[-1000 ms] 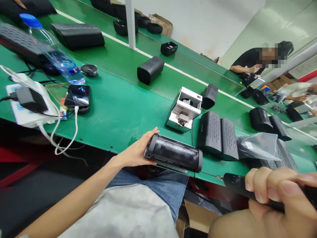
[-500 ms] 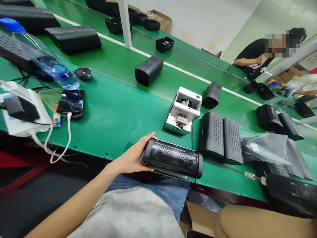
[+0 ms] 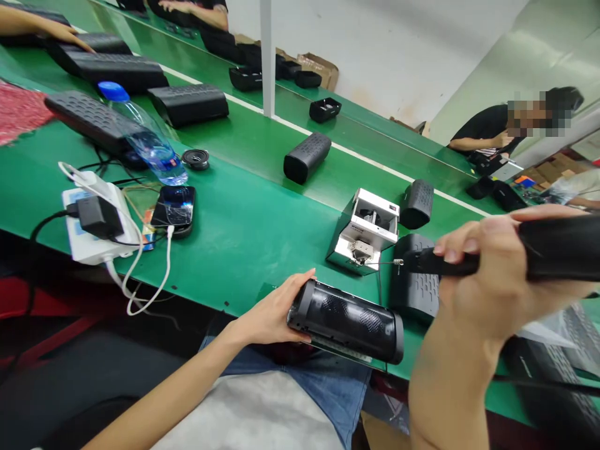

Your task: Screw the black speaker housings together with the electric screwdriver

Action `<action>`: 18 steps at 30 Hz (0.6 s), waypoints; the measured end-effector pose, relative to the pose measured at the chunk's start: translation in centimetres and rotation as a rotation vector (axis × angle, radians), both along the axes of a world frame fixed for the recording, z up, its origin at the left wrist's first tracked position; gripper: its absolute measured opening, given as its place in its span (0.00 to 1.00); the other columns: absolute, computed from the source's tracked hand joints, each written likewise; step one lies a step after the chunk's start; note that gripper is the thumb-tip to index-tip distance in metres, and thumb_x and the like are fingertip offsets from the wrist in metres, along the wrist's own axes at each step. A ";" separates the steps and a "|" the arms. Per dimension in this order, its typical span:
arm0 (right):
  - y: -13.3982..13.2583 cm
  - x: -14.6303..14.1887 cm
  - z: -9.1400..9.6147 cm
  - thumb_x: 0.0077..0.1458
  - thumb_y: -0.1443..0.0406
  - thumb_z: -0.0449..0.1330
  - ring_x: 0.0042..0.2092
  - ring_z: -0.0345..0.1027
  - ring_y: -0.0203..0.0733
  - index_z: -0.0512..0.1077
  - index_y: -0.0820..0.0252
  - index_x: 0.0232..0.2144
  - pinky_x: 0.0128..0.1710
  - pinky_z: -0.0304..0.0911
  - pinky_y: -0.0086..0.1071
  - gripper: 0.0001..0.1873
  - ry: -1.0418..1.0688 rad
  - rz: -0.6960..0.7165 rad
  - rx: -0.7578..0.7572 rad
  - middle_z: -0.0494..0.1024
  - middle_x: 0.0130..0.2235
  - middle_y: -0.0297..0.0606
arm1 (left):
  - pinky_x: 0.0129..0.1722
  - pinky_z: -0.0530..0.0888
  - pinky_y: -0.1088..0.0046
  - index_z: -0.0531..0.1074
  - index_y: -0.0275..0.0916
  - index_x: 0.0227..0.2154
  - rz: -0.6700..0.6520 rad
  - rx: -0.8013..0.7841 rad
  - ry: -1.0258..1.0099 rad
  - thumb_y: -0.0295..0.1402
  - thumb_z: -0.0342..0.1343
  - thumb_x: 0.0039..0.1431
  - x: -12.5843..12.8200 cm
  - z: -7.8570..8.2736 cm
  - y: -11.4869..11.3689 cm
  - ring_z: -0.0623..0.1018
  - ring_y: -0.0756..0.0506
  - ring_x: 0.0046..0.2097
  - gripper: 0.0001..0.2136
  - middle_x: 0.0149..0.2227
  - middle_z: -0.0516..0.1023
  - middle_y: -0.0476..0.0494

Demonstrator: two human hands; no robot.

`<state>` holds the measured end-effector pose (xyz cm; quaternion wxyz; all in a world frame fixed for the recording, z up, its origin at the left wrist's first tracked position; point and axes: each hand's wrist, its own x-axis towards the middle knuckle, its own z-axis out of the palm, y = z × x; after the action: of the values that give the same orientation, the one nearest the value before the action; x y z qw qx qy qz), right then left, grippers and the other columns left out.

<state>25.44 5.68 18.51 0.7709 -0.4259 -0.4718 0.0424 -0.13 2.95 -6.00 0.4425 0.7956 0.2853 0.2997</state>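
Left hand (image 3: 272,315) clasps speaker (image 3: 347,320) end | right hand (image 3: 487,275) grips screwdriver (image 3: 469,262) above | rigid, smooth—hold ends

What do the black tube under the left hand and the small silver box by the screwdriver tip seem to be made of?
The black tube looks like glossy plastic with fine perforated mesh, probably metal: it reflects light. The silver box appears to be brushed or painted sheet metal, with flat folded panels.
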 end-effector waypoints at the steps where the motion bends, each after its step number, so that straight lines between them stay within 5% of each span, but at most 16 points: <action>1: 0.7 -0.2 -0.3 0.52 0.65 0.69 0.20 0.61 0.40 0.74 0.47 0.36 0.21 0.61 0.40 0.09 -0.026 0.023 0.001 0.67 0.23 0.21 | 0.80 0.70 0.36 0.41 0.58 0.86 -0.002 -0.003 -0.002 0.38 0.89 0.54 0.0 0.0 0.0 0.68 0.23 0.80 0.71 0.81 0.63 0.29; 9: 3.7 -0.4 -1.6 0.52 0.65 0.69 0.19 0.65 0.40 0.71 0.51 0.31 0.20 0.64 0.37 0.09 -0.073 0.009 -0.073 0.67 0.21 0.20 | 0.78 0.73 0.39 0.39 0.60 0.86 -0.006 -0.026 0.000 0.34 0.90 0.52 0.2 0.5 0.0 0.70 0.24 0.78 0.74 0.79 0.65 0.31; 18: 4.2 0.3 -1.7 0.49 0.66 0.68 0.17 0.61 0.41 0.72 0.51 0.31 0.18 0.60 0.38 0.08 -0.019 0.039 -0.066 0.66 0.20 0.21 | 0.78 0.73 0.39 0.39 0.60 0.87 -0.006 -0.005 -0.006 0.33 0.88 0.55 0.3 1.0 0.0 0.71 0.24 0.78 0.72 0.79 0.66 0.32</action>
<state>25.69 9.87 16.81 0.7509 -0.4423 -0.4856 0.0691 0.17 2.90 -5.02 0.4461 0.7945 0.2824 0.3001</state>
